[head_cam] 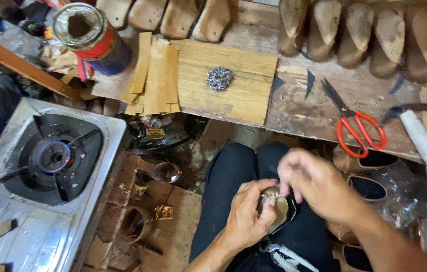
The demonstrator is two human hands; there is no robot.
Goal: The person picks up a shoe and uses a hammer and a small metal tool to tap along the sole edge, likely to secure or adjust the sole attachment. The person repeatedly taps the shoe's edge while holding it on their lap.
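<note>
My left hand (248,211) is closed around a small tan shoe piece (277,209) held over my lap, above dark trousers. My right hand (308,181) is blurred and hovers over the same piece, its fingertips pinching at the top edge. What lies between the right fingers is too blurred to make out. Both hands are close together at the lower middle of the view.
A workbench (299,108) ahead carries a wooden board (238,80) with a pile of small nails (219,78), thin wood strips (153,75), red-handled scissors (355,126), a hammer (420,136), a tin can (90,35) and rows of wooden shoe lasts (364,30). A lit gas stove (52,156) stands at left. Brown shoes (367,174) sit at right.
</note>
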